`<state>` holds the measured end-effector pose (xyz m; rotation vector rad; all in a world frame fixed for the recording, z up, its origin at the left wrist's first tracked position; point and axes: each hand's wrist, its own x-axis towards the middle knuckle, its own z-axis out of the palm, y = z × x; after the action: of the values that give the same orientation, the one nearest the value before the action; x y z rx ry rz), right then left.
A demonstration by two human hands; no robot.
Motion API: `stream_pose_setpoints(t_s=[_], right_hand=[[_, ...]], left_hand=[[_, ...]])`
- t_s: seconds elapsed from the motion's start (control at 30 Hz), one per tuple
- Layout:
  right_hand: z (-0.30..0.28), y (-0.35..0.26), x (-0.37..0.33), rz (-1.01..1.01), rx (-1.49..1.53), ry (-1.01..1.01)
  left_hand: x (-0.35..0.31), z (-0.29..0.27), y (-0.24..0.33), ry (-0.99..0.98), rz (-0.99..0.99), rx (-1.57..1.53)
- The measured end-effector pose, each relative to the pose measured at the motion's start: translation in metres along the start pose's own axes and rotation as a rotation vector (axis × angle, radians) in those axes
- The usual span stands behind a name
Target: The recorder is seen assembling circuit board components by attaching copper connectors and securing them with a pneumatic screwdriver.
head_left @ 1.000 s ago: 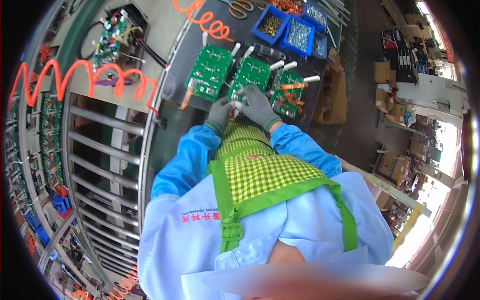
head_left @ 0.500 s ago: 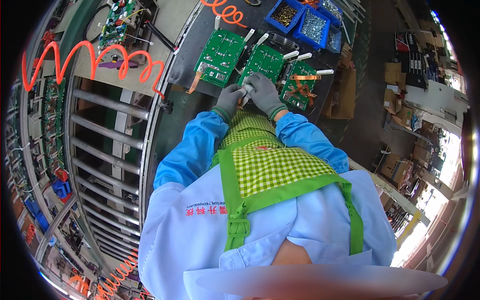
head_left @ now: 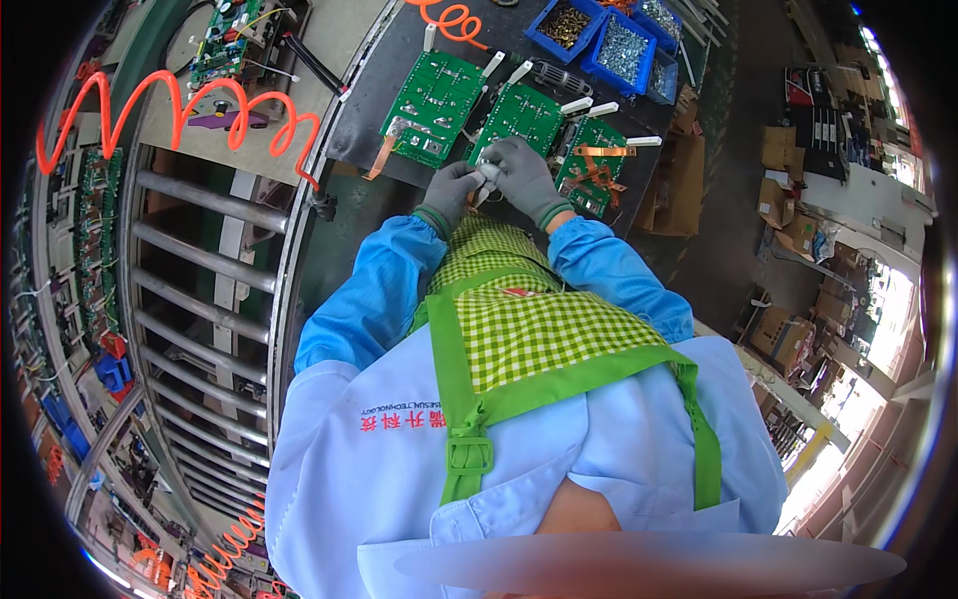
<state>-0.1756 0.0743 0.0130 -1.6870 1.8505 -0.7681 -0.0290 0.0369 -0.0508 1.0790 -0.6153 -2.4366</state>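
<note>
My left hand [head_left: 451, 193] and my right hand [head_left: 527, 178], both in grey gloves with pale fingertips, meet at the near edge of the middle green circuit board [head_left: 517, 116]. The fingers of both are pinched together. Between and just below them shows a small pale and copper-coloured piece, too small to name. Left of the hands lies another circuit board [head_left: 435, 100], with a copper strip [head_left: 380, 158] sticking out past its near corner. A third circuit board [head_left: 591, 178], carrying copper strips [head_left: 605, 152], is to the right. White tabs stand out from the boards' far edges.
Blue bins of brass [head_left: 566, 26] and silver [head_left: 626, 56] small hardware stand at the far side of the dark bench [head_left: 351, 128]. An orange coiled hose [head_left: 239, 110] hangs at left over a roller conveyor [head_left: 205, 255]. Cardboard boxes [head_left: 674, 195] are on the right.
The view has shifted slightly, so the boards and bench sit a little further left and up. My hands stay together at the middle board's near edge, with the fingers slightly rearranged.
</note>
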Motion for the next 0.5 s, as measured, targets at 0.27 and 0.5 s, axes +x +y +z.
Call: stream_pose_setpoints(t_s=[0.27,0.5], right_hand=[[0.003,-0.007,-0.002,0.073,-0.092,0.027],[0.003,0.000,0.001,-0.093,-0.061,0.023]], left_hand=[[-0.006,-0.006,0.009,-0.111,-0.066,-0.034],[-0.001,-0.008,0.000,-0.058,-0.041,0.016]])
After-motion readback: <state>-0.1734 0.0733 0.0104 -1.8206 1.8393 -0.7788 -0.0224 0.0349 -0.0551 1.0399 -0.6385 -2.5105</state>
